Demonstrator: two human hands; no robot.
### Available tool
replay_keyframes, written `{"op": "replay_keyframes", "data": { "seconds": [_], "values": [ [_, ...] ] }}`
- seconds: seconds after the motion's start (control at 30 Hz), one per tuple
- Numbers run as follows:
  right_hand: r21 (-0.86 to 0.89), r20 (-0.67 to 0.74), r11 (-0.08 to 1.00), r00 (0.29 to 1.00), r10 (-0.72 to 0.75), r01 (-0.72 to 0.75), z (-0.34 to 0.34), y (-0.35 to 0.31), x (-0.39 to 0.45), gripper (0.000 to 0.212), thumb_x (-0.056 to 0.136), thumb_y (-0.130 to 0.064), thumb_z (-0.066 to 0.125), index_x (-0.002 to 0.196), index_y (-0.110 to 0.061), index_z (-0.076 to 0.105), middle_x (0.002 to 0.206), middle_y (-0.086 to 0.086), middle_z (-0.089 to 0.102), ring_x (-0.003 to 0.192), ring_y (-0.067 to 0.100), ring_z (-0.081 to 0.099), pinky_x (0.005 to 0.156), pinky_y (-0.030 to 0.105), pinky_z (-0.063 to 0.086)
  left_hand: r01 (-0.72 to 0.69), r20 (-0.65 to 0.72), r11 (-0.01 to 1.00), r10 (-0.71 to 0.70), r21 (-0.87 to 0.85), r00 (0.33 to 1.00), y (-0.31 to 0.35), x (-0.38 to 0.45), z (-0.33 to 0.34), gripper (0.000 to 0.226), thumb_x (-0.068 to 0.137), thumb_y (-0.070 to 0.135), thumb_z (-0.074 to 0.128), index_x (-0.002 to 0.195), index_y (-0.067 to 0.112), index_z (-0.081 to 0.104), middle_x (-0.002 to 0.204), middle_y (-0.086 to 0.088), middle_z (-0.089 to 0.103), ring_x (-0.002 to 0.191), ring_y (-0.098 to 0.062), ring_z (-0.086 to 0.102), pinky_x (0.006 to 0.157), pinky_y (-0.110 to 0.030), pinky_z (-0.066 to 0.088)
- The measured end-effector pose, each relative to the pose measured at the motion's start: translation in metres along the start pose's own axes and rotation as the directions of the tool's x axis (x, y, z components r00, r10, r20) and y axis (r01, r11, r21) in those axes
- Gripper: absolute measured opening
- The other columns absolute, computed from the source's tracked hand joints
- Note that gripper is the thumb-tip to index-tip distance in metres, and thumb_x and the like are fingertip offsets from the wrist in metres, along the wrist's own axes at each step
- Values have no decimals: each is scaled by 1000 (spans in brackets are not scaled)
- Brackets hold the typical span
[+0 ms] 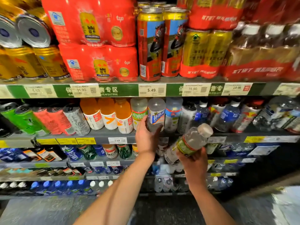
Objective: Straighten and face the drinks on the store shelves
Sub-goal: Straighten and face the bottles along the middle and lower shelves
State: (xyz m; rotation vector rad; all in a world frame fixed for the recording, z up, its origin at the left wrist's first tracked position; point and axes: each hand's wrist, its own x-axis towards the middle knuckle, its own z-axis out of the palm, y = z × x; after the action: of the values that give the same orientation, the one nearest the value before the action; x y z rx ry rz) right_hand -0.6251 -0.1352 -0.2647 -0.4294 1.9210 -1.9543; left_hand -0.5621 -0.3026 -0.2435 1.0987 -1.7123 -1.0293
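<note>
Blurred lower shelves [48,164] hide labels. Your left hand [146,137] wraps the upright blue-labelled bottle [156,113]; your right hand [194,161] clamps a green-labelled bottle [190,142], cap tilted up-right.

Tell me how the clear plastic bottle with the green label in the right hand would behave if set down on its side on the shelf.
The clear plastic bottle with the green label looks round-bodied, so it would probably roll. It seems full of clear liquid, so likely fairly heavy for its size and firm rather than floppy. The right hand grips only its lower part while it tilts, so smooth plastic might slip.
</note>
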Motion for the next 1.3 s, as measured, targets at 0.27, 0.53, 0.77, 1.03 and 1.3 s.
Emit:
{"op": "replay_keyframes", "data": {
  "seconds": [0.27, 0.53, 0.77, 1.03, 1.3],
  "values": [
    [-36, 96, 998, 994, -43, 47, -61, -2, 51, 57, 73, -1, 84, 114, -27, 55, 112, -2, 71, 100, 11, 70, 83, 22, 54, 88, -293, 995, -72, 41, 954, 30, -3, 52, 76, 72, 37, 87, 133, 9, 53, 122, -3, 58, 115, -20, 58, 101, -39, 48],
    [-6, 156, 1000, 988, -17, 18, -77, -6, 79, 58, 70, 11, 81, 113, -18, 56, 103, -8, 72, 90, -2, 69, 75, 10, 49, 93, -421, 986, -25, 142, 907, 23, -3, 69, 59, 78, 35, 81, 126, 13, 55, 115, -1, 59, 109, -18, 57, 94, -38, 48],
    [83, 211, 993, 975, 66, -85, -76, -2, 84, 66, 70, 13, 80, 114, -30, 56, 109, -3, 73, 99, 14, 70, 78, 20, 55, 151, -487, 981, -74, 120, 870, 27, -1, 82, 65, 76, 36, 78, 129, 13, 50, 118, -1, 56, 112, -20, 55, 96, -43, 50],
    [33, 214, 998, 976, 47, -55, -88, -17, 76, 59, 73, 9, 80, 108, -30, 52, 98, -19, 73, 93, 4, 69, 74, 12, 51, 116, -441, 974, -19, 194, 897, 21, -1, 78, 70, 69, 28, 78, 130, 10, 48, 117, -3, 55, 111, -20, 52, 98, -40, 47],
    [72, 196, 995, 979, 52, -67, -98, -20, 70, 62, 73, 9, 80, 109, -34, 54, 101, -16, 73, 97, 7, 70, 85, 26, 52, 84, -430, 957, 46, 277, 902, 16, -2, 75, 83, 70, 28, 84, 137, 4, 41, 121, -13, 51, 116, -33, 51, 103, -48, 44]
  ]
}}
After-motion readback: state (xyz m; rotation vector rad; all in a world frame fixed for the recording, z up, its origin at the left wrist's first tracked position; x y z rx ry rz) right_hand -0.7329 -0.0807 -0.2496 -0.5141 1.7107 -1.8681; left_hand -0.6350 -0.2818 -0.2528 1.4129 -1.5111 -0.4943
